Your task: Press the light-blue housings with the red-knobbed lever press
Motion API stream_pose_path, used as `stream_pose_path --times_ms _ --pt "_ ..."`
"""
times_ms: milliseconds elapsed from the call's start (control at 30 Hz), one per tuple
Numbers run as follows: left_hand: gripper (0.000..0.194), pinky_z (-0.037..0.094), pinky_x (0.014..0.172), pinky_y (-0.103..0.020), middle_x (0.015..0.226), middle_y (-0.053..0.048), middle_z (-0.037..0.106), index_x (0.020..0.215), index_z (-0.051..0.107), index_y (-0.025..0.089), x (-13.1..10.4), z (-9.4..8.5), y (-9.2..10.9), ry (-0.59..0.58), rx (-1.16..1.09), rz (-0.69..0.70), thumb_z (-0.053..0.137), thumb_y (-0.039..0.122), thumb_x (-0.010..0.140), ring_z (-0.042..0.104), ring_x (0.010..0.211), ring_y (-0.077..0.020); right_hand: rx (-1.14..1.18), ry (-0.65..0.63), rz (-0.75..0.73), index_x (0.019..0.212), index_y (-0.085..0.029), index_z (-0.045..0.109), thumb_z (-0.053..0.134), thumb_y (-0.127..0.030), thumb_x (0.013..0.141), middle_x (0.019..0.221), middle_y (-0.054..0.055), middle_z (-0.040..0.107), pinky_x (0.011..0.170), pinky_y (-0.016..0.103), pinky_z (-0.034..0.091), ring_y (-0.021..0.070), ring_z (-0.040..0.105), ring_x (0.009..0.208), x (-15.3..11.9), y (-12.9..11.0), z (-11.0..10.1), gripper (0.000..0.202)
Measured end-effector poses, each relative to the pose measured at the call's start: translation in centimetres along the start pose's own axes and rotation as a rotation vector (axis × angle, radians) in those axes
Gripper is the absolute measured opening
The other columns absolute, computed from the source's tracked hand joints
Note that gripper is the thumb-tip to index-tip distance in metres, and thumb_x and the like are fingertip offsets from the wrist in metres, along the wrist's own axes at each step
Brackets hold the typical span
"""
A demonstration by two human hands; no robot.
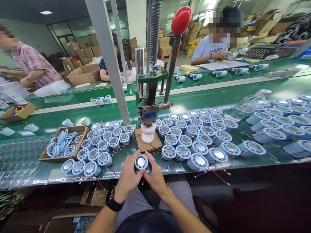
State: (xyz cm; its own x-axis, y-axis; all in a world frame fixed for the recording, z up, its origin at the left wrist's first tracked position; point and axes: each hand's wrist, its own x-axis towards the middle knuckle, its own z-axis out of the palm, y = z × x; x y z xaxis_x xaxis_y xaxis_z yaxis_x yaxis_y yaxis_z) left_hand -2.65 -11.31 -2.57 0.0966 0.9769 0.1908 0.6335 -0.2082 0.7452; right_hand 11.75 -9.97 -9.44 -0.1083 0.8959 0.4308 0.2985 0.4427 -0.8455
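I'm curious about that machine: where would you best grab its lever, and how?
Probably by the red knob, from the right: it's rounded and tops the lever, which leans right, away from the coiled spring.

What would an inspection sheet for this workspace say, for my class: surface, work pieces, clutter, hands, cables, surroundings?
Surface: green bench, crowded with pale-blue units.
Work pieces: one unit held before the lever press; others stand on both sides.
Clutter: carton of loose rings at left; clear bottle at right.
Hands: left hand and right hand together grip the unit.
Cables: thin wires trail from units, some past the near edge.
Surroundings: co-workers across the bench; stacked boxes behind.
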Motion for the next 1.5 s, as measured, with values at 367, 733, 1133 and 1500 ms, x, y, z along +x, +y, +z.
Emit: stream_pose_path --times_ms 367,733,1133,1500 --pt "0.057 0.042 0.11 -0.047 0.14 -0.016 0.055 0.139 0.046 0.015 -1.1 2.2 -1.8 0.002 -0.192 -0.039 0.057 0.022 0.083 0.053 0.129 -0.0276 -0.284 -0.373 -0.163 0.147 -0.023 0.043 0.061 -0.011 0.08 0.138 0.012 0.053 0.108 0.042 0.05 0.0241 0.054 0.129 3.2 -2.8 -5.2 0.07" --pt "0.054 0.052 0.094 -0.044 0.108 -0.01 0.073 0.118 0.064 0.014 9.2 -2.0 1.6 0.141 -0.213 -0.053 0.069 0.032 0.067 0.068 0.098 -0.0273 -0.292 0.307 -0.452 0.115 -0.008 0.06 0.043 -0.02 0.098 0.102 0.008 0.064 0.095 0.036 0.051 0.015 0.064 0.095 33.2 -22.1 -17.9 0.026" --pt "0.066 0.053 0.092 -0.049 0.105 -0.013 0.073 0.1 0.065 0.014 14.4 1.6 0.5 -0.075 -0.577 -0.119 0.084 0.054 0.051 0.068 0.1 -0.0339 -0.4 0.267 -0.325 0.094 -0.002 0.063 0.032 -0.024 0.101 0.078 -0.005 0.059 0.089 0.017 0.046 0.0041 0.064 0.082 33.8 -23.0 -17.2 0.038" --pt "0.076 0.036 0.112 -0.051 0.133 -0.016 0.06 0.133 0.05 0.016 13.9 4.5 -2.8 0.055 -0.455 -0.012 0.073 0.048 0.069 0.055 0.126 -0.0344 -0.286 0.637 -0.627 0.093 -0.024 0.06 0.039 -0.01 0.092 0.085 0.005 0.06 0.08 0.039 0.057 0.0197 0.064 0.095 2.5 -8.3 -12.3 0.026"
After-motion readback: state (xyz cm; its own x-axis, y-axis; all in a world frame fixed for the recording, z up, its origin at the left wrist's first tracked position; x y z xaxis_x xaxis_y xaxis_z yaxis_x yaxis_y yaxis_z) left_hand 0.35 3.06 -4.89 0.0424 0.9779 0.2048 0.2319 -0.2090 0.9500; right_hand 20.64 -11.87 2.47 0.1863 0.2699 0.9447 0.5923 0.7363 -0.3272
